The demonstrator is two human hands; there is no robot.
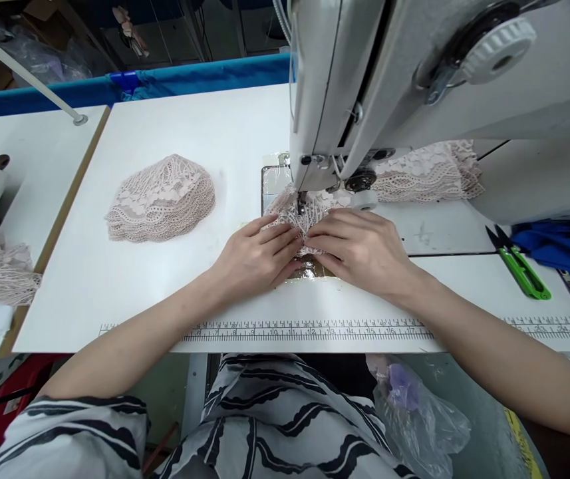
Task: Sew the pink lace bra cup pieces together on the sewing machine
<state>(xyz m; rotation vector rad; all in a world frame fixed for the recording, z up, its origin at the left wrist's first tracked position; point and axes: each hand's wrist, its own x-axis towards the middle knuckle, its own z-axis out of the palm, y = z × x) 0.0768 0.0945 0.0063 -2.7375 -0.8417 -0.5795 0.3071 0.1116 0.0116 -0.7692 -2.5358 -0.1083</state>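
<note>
A piece of pale pink lace (309, 216) lies under the presser foot (301, 202) of a sewing machine (334, 86). My left hand (262, 256) rests on the lace's left side, its fingers pressed together at the fabric. From the right, my right hand (362, 249) pinches the lace close to the needle area. The fingertips of both hands nearly meet just in front of the foot. Part of the lace is hidden beneath my fingers and the machine head.
A stack of lace pieces (162, 199) sits on the table at left. More lace (424, 173) lies behind the needle, under the arm. Green thread snips (521, 266) and blue cloth (559, 256) are at right. A printed ruler (285, 330) runs along the front edge.
</note>
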